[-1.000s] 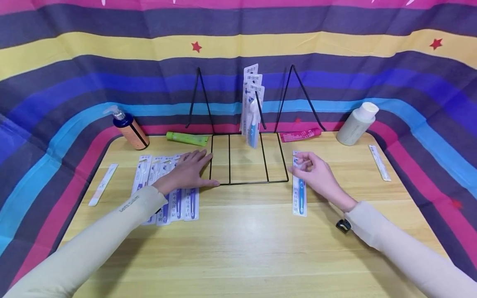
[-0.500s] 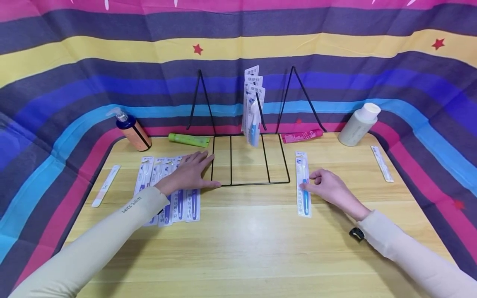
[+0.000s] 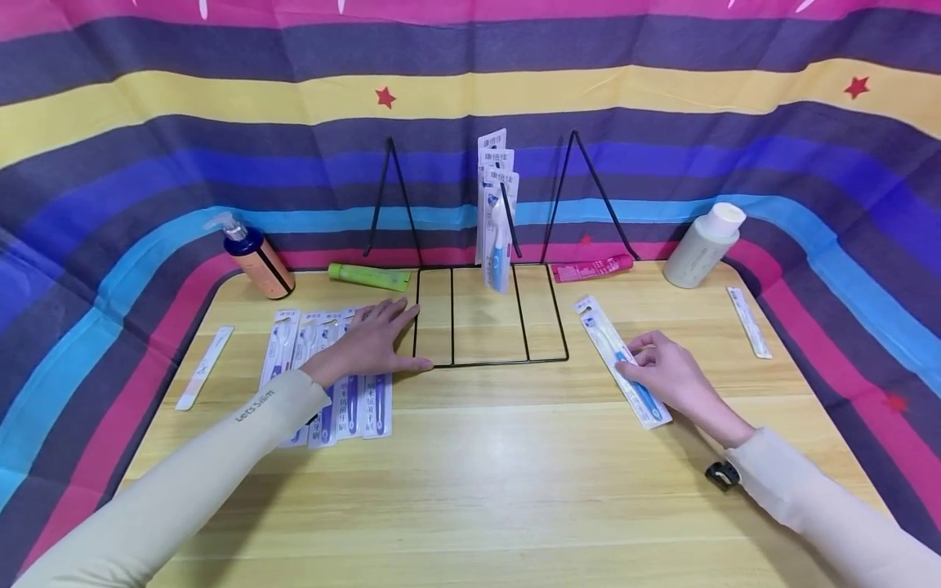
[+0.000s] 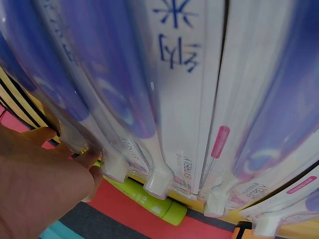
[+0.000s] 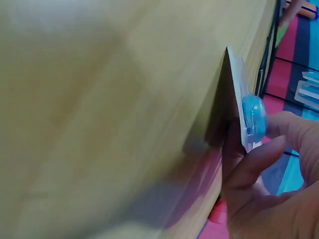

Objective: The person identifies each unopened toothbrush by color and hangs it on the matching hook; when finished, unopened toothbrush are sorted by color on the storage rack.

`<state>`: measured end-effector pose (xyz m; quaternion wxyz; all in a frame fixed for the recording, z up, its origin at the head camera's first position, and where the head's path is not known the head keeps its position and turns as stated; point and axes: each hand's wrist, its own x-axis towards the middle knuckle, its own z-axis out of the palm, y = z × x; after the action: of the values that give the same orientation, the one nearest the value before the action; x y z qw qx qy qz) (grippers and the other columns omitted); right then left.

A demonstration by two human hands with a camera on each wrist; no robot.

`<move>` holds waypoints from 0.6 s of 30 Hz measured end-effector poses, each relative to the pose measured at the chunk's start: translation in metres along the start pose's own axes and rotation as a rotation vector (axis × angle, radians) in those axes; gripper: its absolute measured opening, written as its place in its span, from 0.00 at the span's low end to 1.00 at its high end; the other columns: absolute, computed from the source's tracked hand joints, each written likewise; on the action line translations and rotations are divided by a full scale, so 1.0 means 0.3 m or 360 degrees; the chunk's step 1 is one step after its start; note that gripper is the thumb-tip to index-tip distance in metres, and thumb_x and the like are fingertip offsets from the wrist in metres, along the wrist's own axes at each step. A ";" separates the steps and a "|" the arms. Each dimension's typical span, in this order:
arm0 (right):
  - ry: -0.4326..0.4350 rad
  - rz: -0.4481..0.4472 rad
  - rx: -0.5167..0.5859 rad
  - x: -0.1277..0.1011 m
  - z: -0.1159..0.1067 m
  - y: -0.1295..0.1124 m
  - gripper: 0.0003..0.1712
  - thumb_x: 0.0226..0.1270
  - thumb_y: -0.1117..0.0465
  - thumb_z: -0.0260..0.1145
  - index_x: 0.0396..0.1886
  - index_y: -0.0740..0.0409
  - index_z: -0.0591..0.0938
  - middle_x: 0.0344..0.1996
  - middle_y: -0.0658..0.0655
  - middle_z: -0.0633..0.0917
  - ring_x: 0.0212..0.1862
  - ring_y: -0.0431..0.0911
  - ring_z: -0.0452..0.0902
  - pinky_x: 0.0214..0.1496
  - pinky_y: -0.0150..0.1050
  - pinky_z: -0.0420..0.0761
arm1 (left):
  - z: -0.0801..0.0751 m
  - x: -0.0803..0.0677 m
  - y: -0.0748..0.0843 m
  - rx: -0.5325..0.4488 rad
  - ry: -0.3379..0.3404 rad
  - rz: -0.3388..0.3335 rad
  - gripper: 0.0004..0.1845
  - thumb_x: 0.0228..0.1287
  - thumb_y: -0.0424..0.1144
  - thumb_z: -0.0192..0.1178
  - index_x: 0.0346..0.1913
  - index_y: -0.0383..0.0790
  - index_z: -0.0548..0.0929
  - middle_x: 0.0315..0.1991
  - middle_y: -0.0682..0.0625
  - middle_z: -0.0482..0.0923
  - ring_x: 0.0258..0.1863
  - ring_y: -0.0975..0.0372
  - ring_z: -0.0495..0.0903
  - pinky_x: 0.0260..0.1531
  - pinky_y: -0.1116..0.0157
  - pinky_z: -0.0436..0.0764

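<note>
My left hand [image 3: 375, 335] lies flat, fingers straight, on a row of several blue toothbrush packs [image 3: 334, 384] left of the black wire rack [image 3: 544, 358]. The left wrist view shows those packs [image 4: 184, 99] close up, with my fingers [image 4: 45, 184] at their ends. My right hand [image 3: 650, 363] pinches a single blue toothbrush pack [image 3: 606, 343] lying slantwise right of the rack. In the right wrist view that pack [image 5: 238, 94] has one edge lifted off the wood, held in my fingers [image 5: 259, 159]. More packs [image 3: 496, 212] stand upright in the rack.
A pump bottle [image 3: 253, 257] and green tube [image 3: 370, 275] sit at the back left. A red tube [image 3: 591, 267] and white bottle [image 3: 702, 245] sit back right. Slim white packets lie far left [image 3: 202, 367] and far right [image 3: 748, 321]. Striped cloth surrounds the table.
My right hand drew back toward the near right and took hold of the single pack, which turned from straight to slanted. The left hand stayed on its row.
</note>
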<state>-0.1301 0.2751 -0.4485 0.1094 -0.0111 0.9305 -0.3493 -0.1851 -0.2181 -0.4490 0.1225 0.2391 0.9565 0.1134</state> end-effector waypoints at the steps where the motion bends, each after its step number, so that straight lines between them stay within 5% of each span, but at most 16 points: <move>1: 0.0009 -0.0015 0.0037 -0.006 0.000 0.003 0.32 0.76 0.53 0.74 0.66 0.70 0.73 0.42 0.63 0.90 0.41 0.51 0.84 0.42 0.42 0.79 | -0.001 -0.001 0.001 -0.0011 0.0002 0.0001 0.62 0.65 0.77 0.64 0.88 0.39 0.56 0.87 0.34 0.48 0.85 0.36 0.46 0.79 0.33 0.45; 8: 0.0109 -0.0207 0.0464 -0.059 0.016 -0.038 0.22 0.78 0.61 0.73 0.64 0.65 0.78 0.45 0.62 0.89 0.41 0.42 0.85 0.40 0.31 0.82 | -0.004 -0.002 0.002 -0.0011 0.0003 -0.0005 0.61 0.66 0.76 0.65 0.88 0.39 0.57 0.87 0.33 0.49 0.85 0.36 0.46 0.80 0.33 0.45; 13: 0.0100 -0.0373 0.0808 -0.092 0.061 -0.111 0.18 0.81 0.66 0.69 0.65 0.65 0.80 0.46 0.57 0.88 0.35 0.41 0.84 0.29 0.33 0.80 | -0.005 -0.002 0.002 -0.0002 -0.0005 -0.0002 0.61 0.66 0.76 0.65 0.88 0.39 0.57 0.87 0.34 0.49 0.85 0.36 0.46 0.80 0.33 0.45; 18: 0.0162 -0.0535 0.0995 -0.103 0.105 -0.182 0.16 0.80 0.70 0.68 0.62 0.66 0.80 0.48 0.55 0.87 0.37 0.43 0.85 0.32 0.34 0.84 | -0.004 0.000 -0.005 -0.0010 -0.0003 0.0009 0.62 0.66 0.76 0.65 0.88 0.38 0.56 0.87 0.33 0.49 0.85 0.36 0.46 0.79 0.33 0.46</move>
<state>-0.0965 0.2164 -0.4300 0.0018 -0.1126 0.7681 -0.6304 -0.1859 -0.2196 -0.4483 0.1239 0.2415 0.9554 0.1165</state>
